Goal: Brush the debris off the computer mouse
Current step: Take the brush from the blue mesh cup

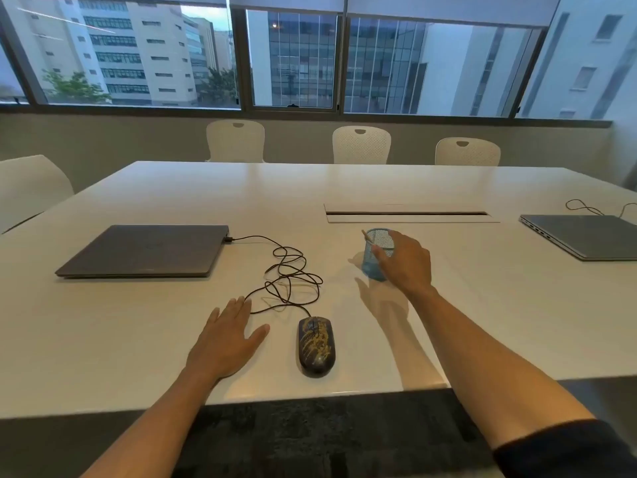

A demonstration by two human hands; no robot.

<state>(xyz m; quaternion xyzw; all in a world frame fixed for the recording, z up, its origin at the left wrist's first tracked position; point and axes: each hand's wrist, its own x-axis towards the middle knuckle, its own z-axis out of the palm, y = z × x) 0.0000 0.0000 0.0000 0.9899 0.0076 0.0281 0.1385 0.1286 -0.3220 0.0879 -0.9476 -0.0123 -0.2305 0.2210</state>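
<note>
A dark computer mouse (316, 346) speckled with yellowish debris lies near the front edge of the white table (138, 357). Its black cable (286, 277) coils away to a closed laptop (144, 251) at the left. My left hand (229, 336) rests flat on the table, fingers spread, just left of the mouse. My right hand (408, 262) reaches over a blue mesh cup (374, 251) beyond the mouse, fingers at its rim. A thin wooden handle (366, 235) sticks out of the cup; whether my fingers touch it is hidden.
A second closed laptop (582, 236) with a cable lies at the far right. A cable slot (406, 213) runs across the table's middle. White chairs (361, 144) stand along the far side under the windows. Dark carpet shows below the table's front edge.
</note>
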